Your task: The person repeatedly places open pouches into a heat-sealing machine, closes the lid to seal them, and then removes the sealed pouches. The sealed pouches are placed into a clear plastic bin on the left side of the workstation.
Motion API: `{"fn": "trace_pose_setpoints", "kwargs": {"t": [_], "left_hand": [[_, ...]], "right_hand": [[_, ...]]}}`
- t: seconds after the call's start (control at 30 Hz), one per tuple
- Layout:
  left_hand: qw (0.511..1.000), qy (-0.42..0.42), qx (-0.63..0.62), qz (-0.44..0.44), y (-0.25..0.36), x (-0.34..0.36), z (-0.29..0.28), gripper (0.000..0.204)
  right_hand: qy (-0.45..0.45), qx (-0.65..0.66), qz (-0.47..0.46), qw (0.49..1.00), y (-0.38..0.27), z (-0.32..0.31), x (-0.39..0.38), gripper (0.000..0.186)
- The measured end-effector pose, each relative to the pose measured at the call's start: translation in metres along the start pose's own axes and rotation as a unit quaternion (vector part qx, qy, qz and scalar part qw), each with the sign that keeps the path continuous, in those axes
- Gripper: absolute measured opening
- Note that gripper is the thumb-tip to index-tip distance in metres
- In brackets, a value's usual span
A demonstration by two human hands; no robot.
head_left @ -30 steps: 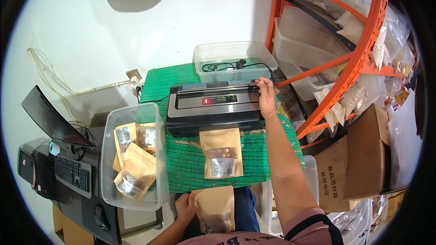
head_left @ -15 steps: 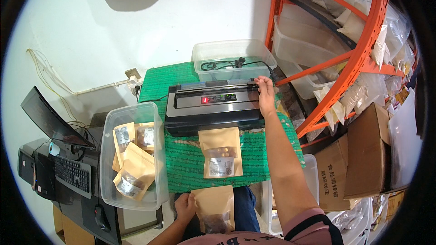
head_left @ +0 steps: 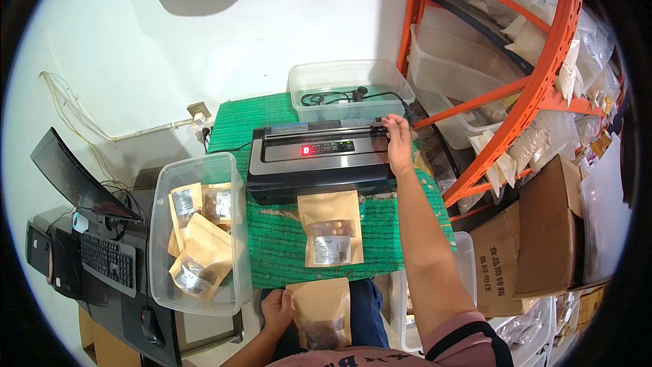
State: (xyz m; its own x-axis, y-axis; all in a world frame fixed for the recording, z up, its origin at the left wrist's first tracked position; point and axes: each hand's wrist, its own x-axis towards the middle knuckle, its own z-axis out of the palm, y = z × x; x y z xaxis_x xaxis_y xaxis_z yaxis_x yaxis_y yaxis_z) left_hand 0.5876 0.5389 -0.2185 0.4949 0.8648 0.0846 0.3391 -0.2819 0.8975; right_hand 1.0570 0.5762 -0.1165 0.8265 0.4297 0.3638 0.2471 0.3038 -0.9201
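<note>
A black and silver vacuum sealer [head_left: 322, 156] with a lit red display sits on the green-covered table. At its right end, my right hand [head_left: 396, 134] has its fingers closed on the corner of the lid; the thumb side is partly hidden. One kraft paper pouch [head_left: 331, 228], with a clear window and white label, lies flat in front with its top edge under the machine's front. Low over my lap, my left hand [head_left: 277, 311] pinches the left edge of a second kraft pouch [head_left: 320, 312], held upright; dark contents show through its window.
A clear plastic bin [head_left: 159, 251] at the left holds several filled pouches. Another clear bin [head_left: 350, 88] with a black cable stands behind the sealer. An orange shelf rack [head_left: 489, 153] and cardboard boxes [head_left: 499, 258] line the right. A monitor and keyboard [head_left: 109, 261] stand far left.
The red digit on the sealer's display has changed. Both hands and the pouches stay practically where they were.
</note>
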Motion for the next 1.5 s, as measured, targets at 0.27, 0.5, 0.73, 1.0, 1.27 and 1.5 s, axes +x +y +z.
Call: {"fn": "trace_pose_setpoints", "kwargs": {"t": [0.27,0.5,0.73,1.0,1.27,1.5], "left_hand": [[1.0,0.0,0.013,-0.005,0.001,-0.001,0.0,0.024],[1.0,0.002,0.019,-0.002,0.001,-0.001,0.0,0.026],[1.0,-0.001,0.007,-0.001,0.0,-0.001,0.0,0.028],[1.0,0.0,0.017,-0.001,-0.003,-0.001,-0.002,0.028],[0.992,0.037,-0.122,-0.014,-0.025,-0.009,0.003,0.007],[0.978,0.017,-0.102,0.184,0.028,-0.017,-0.011,0.022]], "right_hand": [[0.0,0.006,-0.001,1.0,0.001,0.0,0.0,0.028],[-0.001,0.006,-0.002,1.0,0.0,0.0,0.0,0.026],[0.002,0.001,-0.001,1.0,0.001,-0.001,0.0,0.026],[0.007,0.007,0.01,1.0,-0.003,0.001,-0.001,0.026],[0.008,0.001,0.002,1.0,-0.005,0.001,-0.001,0.027],[0.011,0.019,-0.003,1.0,0.004,-0.001,0.001,0.027]]}}
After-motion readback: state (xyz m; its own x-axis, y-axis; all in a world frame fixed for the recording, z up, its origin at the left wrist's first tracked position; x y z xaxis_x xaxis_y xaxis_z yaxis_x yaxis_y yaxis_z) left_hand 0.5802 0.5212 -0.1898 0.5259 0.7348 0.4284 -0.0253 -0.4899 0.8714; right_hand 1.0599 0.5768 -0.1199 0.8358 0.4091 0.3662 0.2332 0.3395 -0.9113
